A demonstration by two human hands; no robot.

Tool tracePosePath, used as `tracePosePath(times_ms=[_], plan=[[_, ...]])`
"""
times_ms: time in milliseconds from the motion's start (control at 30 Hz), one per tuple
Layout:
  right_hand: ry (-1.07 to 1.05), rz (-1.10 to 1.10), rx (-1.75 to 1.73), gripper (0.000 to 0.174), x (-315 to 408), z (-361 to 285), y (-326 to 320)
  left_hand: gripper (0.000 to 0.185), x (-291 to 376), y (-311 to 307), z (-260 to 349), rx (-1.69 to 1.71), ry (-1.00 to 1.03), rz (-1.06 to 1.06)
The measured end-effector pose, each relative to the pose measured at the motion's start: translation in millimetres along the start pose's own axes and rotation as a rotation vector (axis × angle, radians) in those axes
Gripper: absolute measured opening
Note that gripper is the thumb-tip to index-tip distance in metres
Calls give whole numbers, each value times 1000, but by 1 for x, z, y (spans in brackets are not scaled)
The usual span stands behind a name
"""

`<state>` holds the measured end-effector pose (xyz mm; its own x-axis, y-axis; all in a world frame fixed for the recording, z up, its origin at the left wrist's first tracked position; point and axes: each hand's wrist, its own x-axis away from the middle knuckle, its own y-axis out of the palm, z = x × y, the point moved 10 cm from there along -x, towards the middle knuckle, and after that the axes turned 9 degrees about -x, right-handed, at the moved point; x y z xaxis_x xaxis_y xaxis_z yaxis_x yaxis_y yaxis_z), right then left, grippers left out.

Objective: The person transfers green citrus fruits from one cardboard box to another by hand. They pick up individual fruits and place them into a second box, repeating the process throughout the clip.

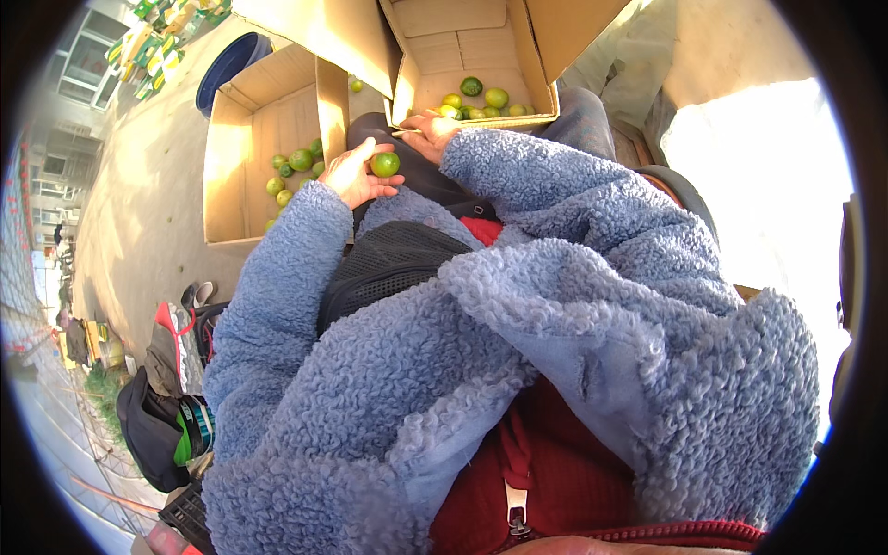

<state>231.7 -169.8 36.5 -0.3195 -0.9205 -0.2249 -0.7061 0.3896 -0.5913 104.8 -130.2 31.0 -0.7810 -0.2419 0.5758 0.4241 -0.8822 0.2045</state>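
Note:
My left hand [352,175] holds a round green citrus fruit [385,164] between the thumb and the spread fingers, above my lap. My right hand [431,132] is at the near left corner of a tall cardboard box [479,123]. Whether its fingers grip that edge or a thin pale thing beside it, I cannot tell. Inside this box, several green and yellow-green citrus fruits [495,98] lie at the near end. A second cardboard box [227,166] stands left of my left hand, with several citrus fruits [300,159] in it, partly hidden by my sleeve.
Behind the left box stands a dark blue tub [229,69]. One loose fruit [356,85] shows between the boxes. Bags [149,430] and a black plastic crate [186,517] lie at my left side. Green and yellow cartons [149,55] are stacked far off. Pale sheeting [638,48] hangs at the right.

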Motion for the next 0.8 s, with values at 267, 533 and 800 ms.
tracePosePath(times_ms=[267,533,800], plan=[[-32,98,73,35,6,-13,-28,52,16,-3,39,-105,179,-83],[493,6,661,33,-7,206,-122,41,99,-234,58,-554,188,738],[542,71,325,30,7,204,-117,52,66,-203,-24,-1617,-419,616]])
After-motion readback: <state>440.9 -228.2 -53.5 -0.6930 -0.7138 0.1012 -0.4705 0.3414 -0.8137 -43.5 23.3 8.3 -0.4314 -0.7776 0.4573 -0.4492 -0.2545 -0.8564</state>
